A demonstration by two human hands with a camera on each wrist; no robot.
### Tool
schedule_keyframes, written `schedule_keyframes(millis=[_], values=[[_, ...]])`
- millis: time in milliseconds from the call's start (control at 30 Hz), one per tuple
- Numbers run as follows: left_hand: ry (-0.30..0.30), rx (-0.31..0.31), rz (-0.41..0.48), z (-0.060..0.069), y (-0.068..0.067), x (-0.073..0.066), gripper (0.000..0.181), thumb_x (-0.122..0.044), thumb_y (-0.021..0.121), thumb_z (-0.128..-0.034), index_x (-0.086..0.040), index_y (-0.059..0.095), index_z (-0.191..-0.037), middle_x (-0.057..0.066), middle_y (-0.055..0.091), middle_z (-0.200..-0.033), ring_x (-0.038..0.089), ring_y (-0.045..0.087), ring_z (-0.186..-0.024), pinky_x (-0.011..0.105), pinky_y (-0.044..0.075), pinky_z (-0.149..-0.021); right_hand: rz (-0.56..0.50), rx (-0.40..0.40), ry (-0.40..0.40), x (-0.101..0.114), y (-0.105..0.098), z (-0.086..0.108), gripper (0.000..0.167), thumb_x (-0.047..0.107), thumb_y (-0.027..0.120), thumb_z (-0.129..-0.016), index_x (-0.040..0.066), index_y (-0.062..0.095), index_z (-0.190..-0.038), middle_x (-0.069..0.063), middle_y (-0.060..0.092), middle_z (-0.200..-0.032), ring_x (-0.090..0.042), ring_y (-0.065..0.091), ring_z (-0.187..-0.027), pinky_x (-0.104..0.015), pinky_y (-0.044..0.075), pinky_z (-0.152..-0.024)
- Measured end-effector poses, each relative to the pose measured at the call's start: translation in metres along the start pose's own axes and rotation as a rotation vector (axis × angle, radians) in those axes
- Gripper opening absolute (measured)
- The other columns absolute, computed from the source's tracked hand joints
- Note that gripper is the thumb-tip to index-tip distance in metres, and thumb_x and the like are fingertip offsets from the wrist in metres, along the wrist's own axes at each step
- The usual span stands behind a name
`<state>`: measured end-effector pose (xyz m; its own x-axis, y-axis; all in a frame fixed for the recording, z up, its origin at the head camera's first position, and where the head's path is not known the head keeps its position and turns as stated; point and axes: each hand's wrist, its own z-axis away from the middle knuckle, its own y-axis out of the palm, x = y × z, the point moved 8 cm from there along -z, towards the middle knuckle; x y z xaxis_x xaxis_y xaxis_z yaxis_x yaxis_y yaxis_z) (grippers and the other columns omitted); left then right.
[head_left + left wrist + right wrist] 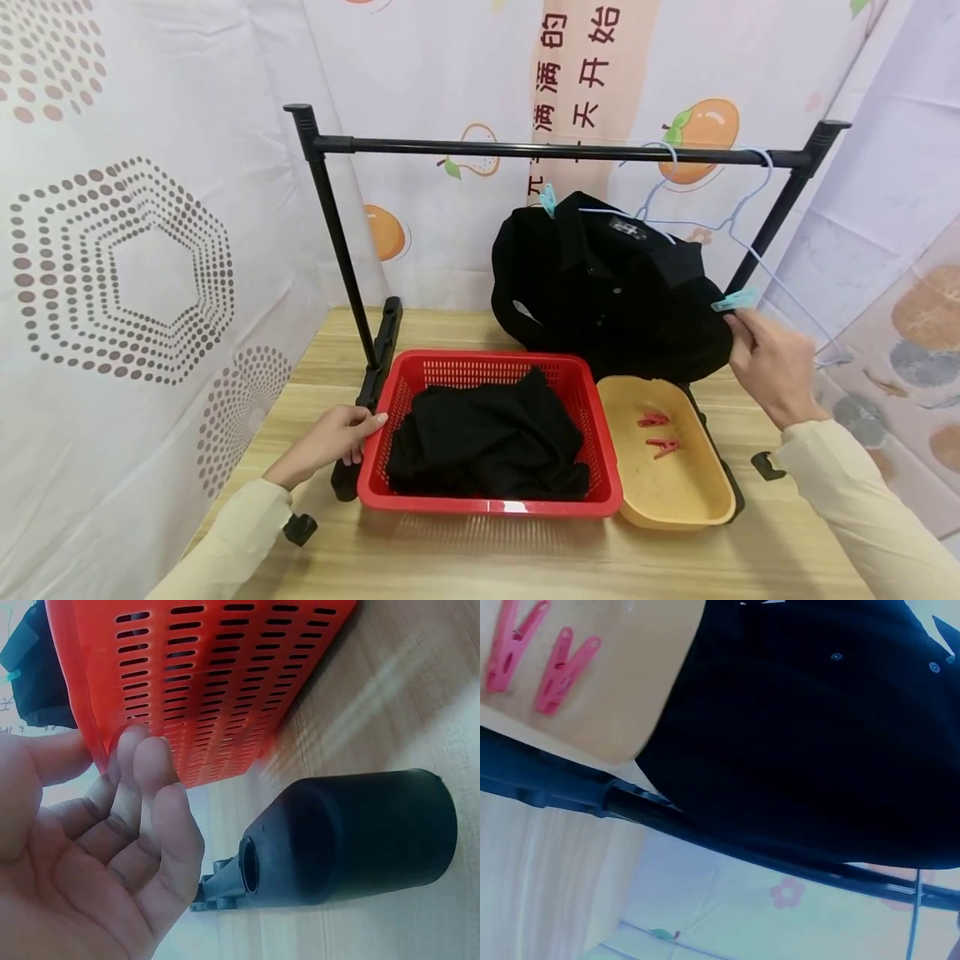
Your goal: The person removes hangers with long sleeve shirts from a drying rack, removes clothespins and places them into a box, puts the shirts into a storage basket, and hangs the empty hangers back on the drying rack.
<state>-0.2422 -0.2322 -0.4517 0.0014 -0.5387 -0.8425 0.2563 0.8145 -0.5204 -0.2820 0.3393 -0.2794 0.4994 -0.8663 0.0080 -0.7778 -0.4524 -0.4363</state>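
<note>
A black buttoned shirt [600,292] hangs tilted on a light blue hanger [652,218] from the black rack [480,150]. One light blue clothespin [548,201] grips its left shoulder; another clothespin [735,300] sits on the right shoulder. Just below that one, my right hand [776,358] pinches the shirt's edge; the right wrist view shows mostly black cloth [802,750]. My left hand [330,442] holds the left rim of a red basket [491,506], its thumb on the rim and fingers against the outer wall [202,682]. Folded black cloth [487,433] lies inside the basket.
A yellow tray [675,504] right of the basket holds two red clothespins [662,447]. A second light blue hanger [787,292] hangs bare at the rack's right end. The rack's black foot [360,840] stands beside the basket on the wooden table [480,567].
</note>
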Motion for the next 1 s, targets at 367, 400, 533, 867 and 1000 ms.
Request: schedule_keyframes(millis=[367,400,533,867,1000], values=[[-0.024,-0.021,0.038,0.002,0.001,0.000,0.043,-0.041,0.061,-0.1041,-0.004,0.062,-0.084,0.007,0.058,-0.065,0.020,0.057,-0.057,0.035,0.053,-0.055,-0.070,-0.117,0.009,0.027,-0.006,-0.024,0.017,0.009,0.063,-0.100,-0.004,0.073,-0.096,-0.019,0.068,-0.078,-0.033,0.058,-0.060,-0.039,0.036,-0.058],[-0.025,-0.024,0.041,0.002,0.001,0.000,0.043,-0.042,0.061,-0.1039,-0.004,0.062,-0.083,0.007,0.058,-0.065,0.020,0.057,-0.057,0.035,0.053,-0.055,-0.079,-0.123,0.018,0.029,-0.006,-0.025,0.017,0.009,0.064,-0.100,-0.004,0.073,-0.096,-0.019,0.067,-0.077,-0.031,0.056,-0.059,-0.037,0.034,-0.058],[-0.034,-0.032,0.035,0.002,0.000,0.001,0.045,-0.043,0.062,-0.1032,-0.005,0.061,-0.080,0.007,0.057,-0.064,0.020,0.056,-0.057,0.034,0.052,-0.054,-0.123,-0.143,0.050,0.033,-0.006,-0.031,0.015,0.008,0.066,-0.099,-0.005,0.074,-0.096,-0.018,0.067,-0.076,-0.025,0.050,-0.058,-0.032,0.032,-0.059],[-0.015,-0.022,-0.001,-0.001,0.000,0.003,0.047,-0.043,0.061,-0.1037,-0.005,0.062,-0.076,0.005,0.058,-0.059,0.018,0.056,-0.054,0.035,0.053,-0.053,-0.225,-0.136,0.141,0.045,-0.004,-0.037,0.009,0.003,0.072,-0.094,-0.005,0.075,-0.093,-0.014,0.064,-0.071,0.006,0.037,-0.065,-0.015,0.026,-0.064],[-0.019,-0.015,-0.001,-0.001,0.000,0.004,0.048,-0.043,0.060,-0.1039,-0.005,0.062,-0.076,0.005,0.058,-0.060,0.018,0.056,-0.054,0.035,0.053,-0.054,-0.257,-0.108,0.154,0.052,0.000,-0.036,0.002,-0.004,0.073,-0.091,-0.005,0.075,-0.092,-0.011,0.061,-0.067,0.004,0.036,-0.063,-0.013,0.026,-0.063]])
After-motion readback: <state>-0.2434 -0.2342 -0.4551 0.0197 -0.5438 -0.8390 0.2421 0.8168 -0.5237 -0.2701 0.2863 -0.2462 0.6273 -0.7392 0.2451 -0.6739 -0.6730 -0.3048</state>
